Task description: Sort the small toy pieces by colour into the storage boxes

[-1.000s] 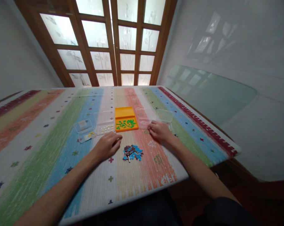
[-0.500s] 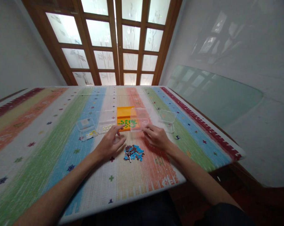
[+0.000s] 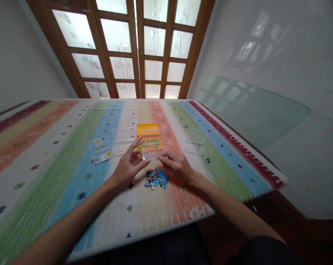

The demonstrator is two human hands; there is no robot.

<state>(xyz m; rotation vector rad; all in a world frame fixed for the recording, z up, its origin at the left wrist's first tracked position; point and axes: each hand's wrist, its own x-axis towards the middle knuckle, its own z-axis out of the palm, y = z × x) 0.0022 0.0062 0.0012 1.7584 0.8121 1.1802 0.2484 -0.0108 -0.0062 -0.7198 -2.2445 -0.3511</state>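
Observation:
My right hand [image 3: 177,165] is closed, pinching the lower right corner of a clear plastic piece [image 3: 153,156]; I cannot tell whether it is a box or a lid. Through the plastic show green pieces in the open yellow case [image 3: 147,126] behind it. Open, with thumb and fingers apart, my left hand [image 3: 129,162] is at the left edge of the plastic; whether it touches is unclear. Just below both hands lies a pile of small blue and brown pieces [image 3: 157,179] on the cloth.
Left of the yellow case stand an open clear box [image 3: 124,148] with pale pieces and another clear box [image 3: 99,144] with yellow pieces. A further open clear box [image 3: 195,141] is on the right. All rest on a striped tablecloth [image 3: 86,176].
My right hand has brought the clear plastic piece left and nearer to me. My left hand has turned upward and spread its fingers beside it, away from the yellow case's front.

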